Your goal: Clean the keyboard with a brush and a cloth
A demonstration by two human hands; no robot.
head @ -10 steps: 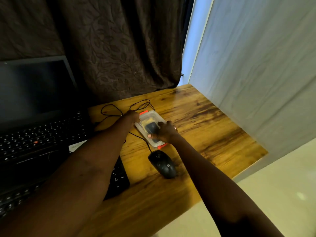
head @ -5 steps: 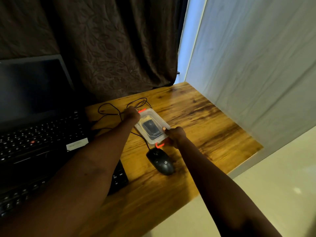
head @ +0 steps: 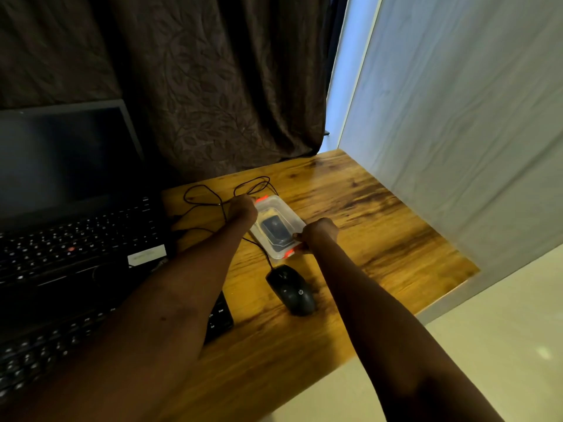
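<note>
1. At the far middle of the wooden table [head: 380, 245] we see a clear plastic box [head: 285, 219] lying flat, with an orange clip at each short end and a dark shape showing through its lid.
2. We find the left hand [head: 242, 208] against the box's far end, just beside the far clip. Its knuckles face us and its fingers are folded out of sight behind them, so we cannot tell whether they clasp the box or only press against it.
3. We see the right hand [head: 320, 234] at the box's near end. Its thumb lies on the lid's edge and its fingers curl under the rim by the near clip, pinching that corner.
4. We place the keyboard [head: 221, 316] at the near left of the table, in front of the laptop [head: 70, 190]. The left forearm crosses over it, and both hands are well apart from it.
5. We note that the laptop stands open with a dark screen, a red nub among its keys and a pale label on its right palm rest.
6. We see a black mouse [head: 291, 289] just on the near side of the box, between the two forearms. Its cable [head: 207, 190] runs past the box's left side and loops beyond it.
7. We see a brown leaf-patterned curtain [head: 228, 86] behind the table and a pale wall [head: 457, 117] to the right.
</note>
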